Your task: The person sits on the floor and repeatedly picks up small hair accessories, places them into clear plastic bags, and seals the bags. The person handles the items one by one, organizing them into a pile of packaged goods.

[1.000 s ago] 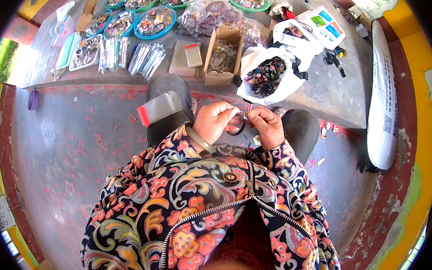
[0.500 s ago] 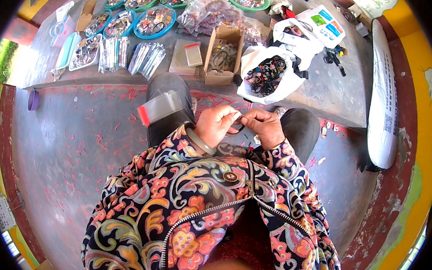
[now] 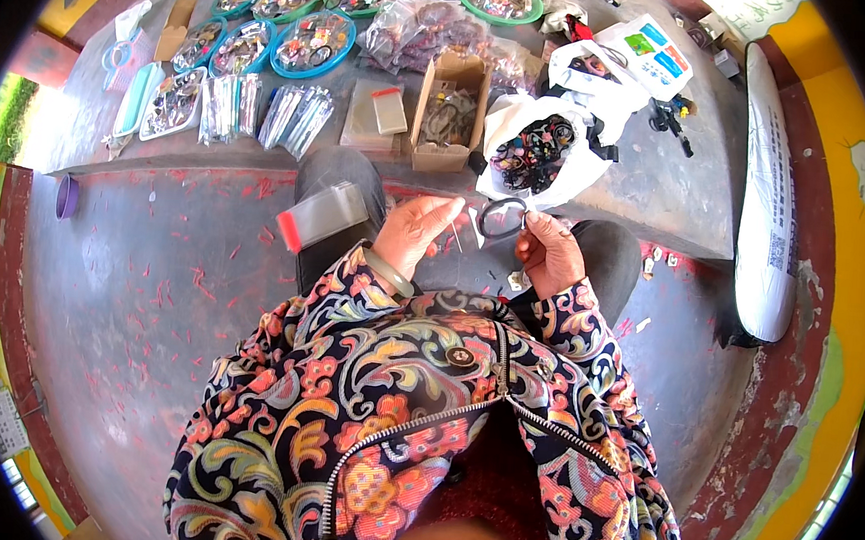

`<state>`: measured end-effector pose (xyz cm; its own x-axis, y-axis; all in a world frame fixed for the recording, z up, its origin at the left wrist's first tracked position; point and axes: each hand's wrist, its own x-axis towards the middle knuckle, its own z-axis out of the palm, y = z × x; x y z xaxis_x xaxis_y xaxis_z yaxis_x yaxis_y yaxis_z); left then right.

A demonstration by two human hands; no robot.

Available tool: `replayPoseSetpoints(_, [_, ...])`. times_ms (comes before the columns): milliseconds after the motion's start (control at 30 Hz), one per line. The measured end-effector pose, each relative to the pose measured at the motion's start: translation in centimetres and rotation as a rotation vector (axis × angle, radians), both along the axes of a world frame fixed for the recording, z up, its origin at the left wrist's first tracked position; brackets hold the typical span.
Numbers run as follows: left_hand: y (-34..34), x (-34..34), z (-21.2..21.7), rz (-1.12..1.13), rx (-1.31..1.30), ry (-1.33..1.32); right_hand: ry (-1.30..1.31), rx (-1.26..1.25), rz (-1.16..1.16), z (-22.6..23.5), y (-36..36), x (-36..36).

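Observation:
My right hand (image 3: 550,253) pinches a black hair tie (image 3: 501,218) between thumb and fingertips, and the loop hangs out toward the left. Facing it, my left hand (image 3: 413,231) has its fingers stretched out, the thumb apart below, with nothing visible in them. A thin white strip (image 3: 476,228) shows between the two hands, apart from the left fingertips; what supports it cannot be seen. On my left thigh lies a stack of clear plastic sleeves (image 3: 326,214) with a red edge. Ahead stands a white bag (image 3: 504,175) full of dark hair ties (image 3: 536,152).
On the raised concrete ledge (image 3: 659,191) stand an open cardboard box (image 3: 445,156), stacked clear sleeves (image 3: 362,125), filled packets (image 3: 293,120) and several round trays (image 3: 313,43) of small items. A long white sack (image 3: 764,193) leans at the right. Red scraps litter the floor (image 3: 171,282).
My hands have drawn apart. The left fingers have let go and straightened, while the right has lifted the hair tie a little, bringing its whole loop into sight.

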<state>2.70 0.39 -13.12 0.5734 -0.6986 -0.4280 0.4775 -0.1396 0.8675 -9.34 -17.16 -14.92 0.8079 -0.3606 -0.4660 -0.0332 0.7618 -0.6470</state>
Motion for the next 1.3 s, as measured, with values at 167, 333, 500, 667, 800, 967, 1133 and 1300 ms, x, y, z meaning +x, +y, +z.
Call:
replayPoseSetpoints(167, [-0.5,-0.9,-1.1,0.035,-0.129,0.363,-0.001,0.036,0.056,-0.1,0.9,0.4])
replayPoseSetpoints(333, [-0.9,-1.2,-1.7,0.145,-0.188,0.353,0.079,-0.063,0.233,0.6,2.3,0.8])
replayPoseSetpoints(500, [-0.6,-0.8,-2.3,0.097,-0.130,0.233,0.048,-0.282,0.271,0.1,2.5,0.8])
replayPoseSetpoints(667, [-0.7,-1.5,-1.3,-0.046,-0.085,0.074,0.005,-0.330,0.175,0.3,2.2,1.0])
replayPoseSetpoints(800, [-1.0,-2.0,-0.9,-0.116,-0.126,0.069,-0.055,-0.305,0.115,-0.3,2.3,0.8])
replayPoseSetpoints(967, [-1.2,-2.1,-1.9,-0.104,-0.163,0.020,-0.013,-0.483,-0.002,0.8,3.0,0.8])
replayPoseSetpoints(1133, [-1.1,-2.0,-2.1,-0.138,-0.126,-0.049,-0.005,-0.319,0.032,0.8,2.8,0.7])
replayPoseSetpoints(1300, [-1.2,-2.1,-1.2,-0.184,-0.136,-0.051,-0.020,-0.174,-0.033,1.1,3.0,0.7])
